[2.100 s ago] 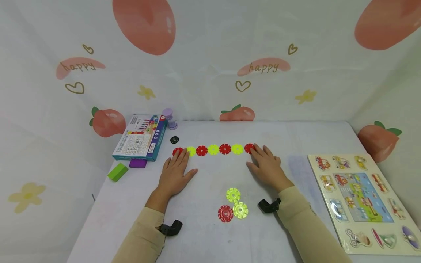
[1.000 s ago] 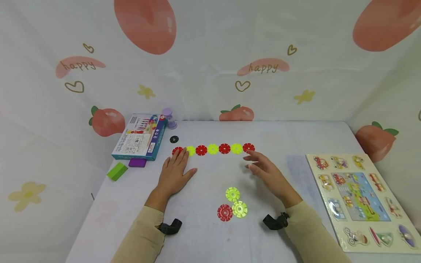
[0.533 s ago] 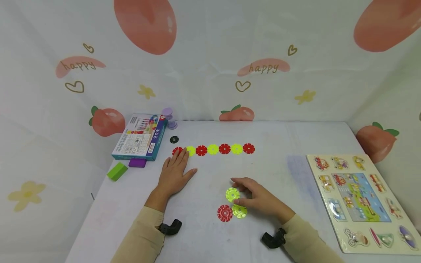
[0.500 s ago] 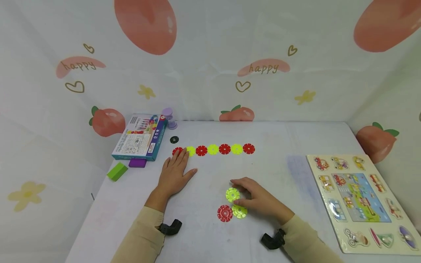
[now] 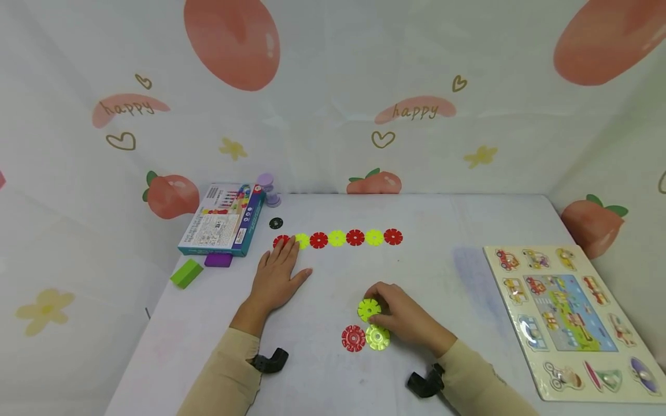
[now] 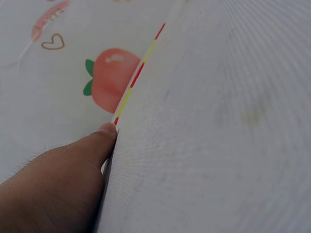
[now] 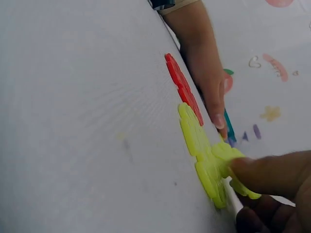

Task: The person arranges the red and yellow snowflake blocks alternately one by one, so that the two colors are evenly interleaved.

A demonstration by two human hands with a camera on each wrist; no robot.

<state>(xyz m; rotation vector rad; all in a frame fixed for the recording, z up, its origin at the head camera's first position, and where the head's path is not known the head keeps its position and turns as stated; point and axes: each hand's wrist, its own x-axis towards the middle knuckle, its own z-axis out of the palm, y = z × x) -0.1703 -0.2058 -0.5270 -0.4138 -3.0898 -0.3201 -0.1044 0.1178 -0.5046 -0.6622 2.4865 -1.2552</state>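
Observation:
My left hand (image 5: 278, 277) lies flat on the table, fingers spread, fingertips over the left end of a straight row of alternating red and yellow-green snowflake discs. They partly cover the first red snowflake disc (image 5: 281, 239) and the yellow-green one beside it. With thumb and fingers, my right hand (image 5: 408, 315) pinches a yellow-green snowflake disc (image 5: 368, 310), which is tilted up in the right wrist view. Right below it lie another yellow-green snowflake disc (image 5: 377, 338) and a red snowflake disc (image 5: 354, 338), side by side. The row's right end is a red snowflake disc (image 5: 393, 237).
Behind my left hand stand a flat toy box (image 5: 221, 219), a purple sand timer (image 5: 267, 190) and a black disc (image 5: 276, 223). A green block (image 5: 186, 273) and a purple block (image 5: 218, 260) lie before the box. A wooden picture puzzle (image 5: 567, 323) lies at the right.
My right hand has left the row's right end, moved down toward the loose discs and taken hold of the upper yellow-green snowflake disc. My left hand has stayed put.

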